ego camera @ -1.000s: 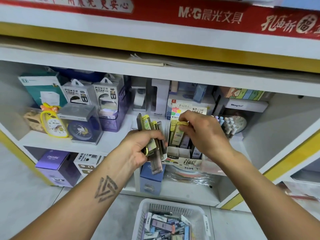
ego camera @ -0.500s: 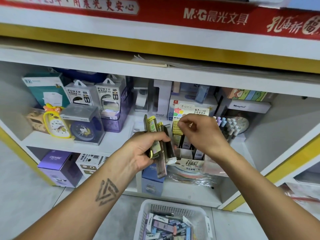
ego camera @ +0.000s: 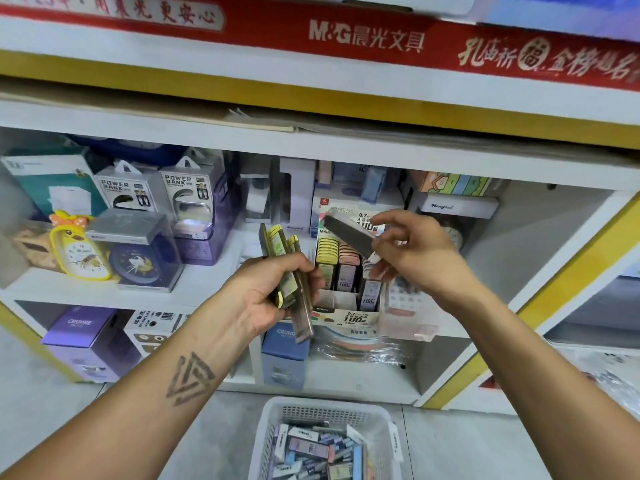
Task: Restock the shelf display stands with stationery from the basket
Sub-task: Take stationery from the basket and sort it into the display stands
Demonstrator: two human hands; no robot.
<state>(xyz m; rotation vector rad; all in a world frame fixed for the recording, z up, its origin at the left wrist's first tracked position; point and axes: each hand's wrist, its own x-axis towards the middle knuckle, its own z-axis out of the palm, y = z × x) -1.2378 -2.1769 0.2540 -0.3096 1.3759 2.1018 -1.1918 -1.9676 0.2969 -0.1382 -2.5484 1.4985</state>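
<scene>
At mid-frame our left hand (ego camera: 273, 289) grips a bundle of lead cases (ego camera: 289, 271), their long axes running from upper left down to lower right, tops toward the shelf. Just right of it our right hand (ego camera: 412, 251) pinches one dark case (ego camera: 349, 233), tilted, its long axis sloping from upper left to lower right above the display stand (ego camera: 349, 313), where yellow and pink cases stand upright in rows. At the bottom centre sits the white basket (ego camera: 277, 431) of mixed cases.
</scene>
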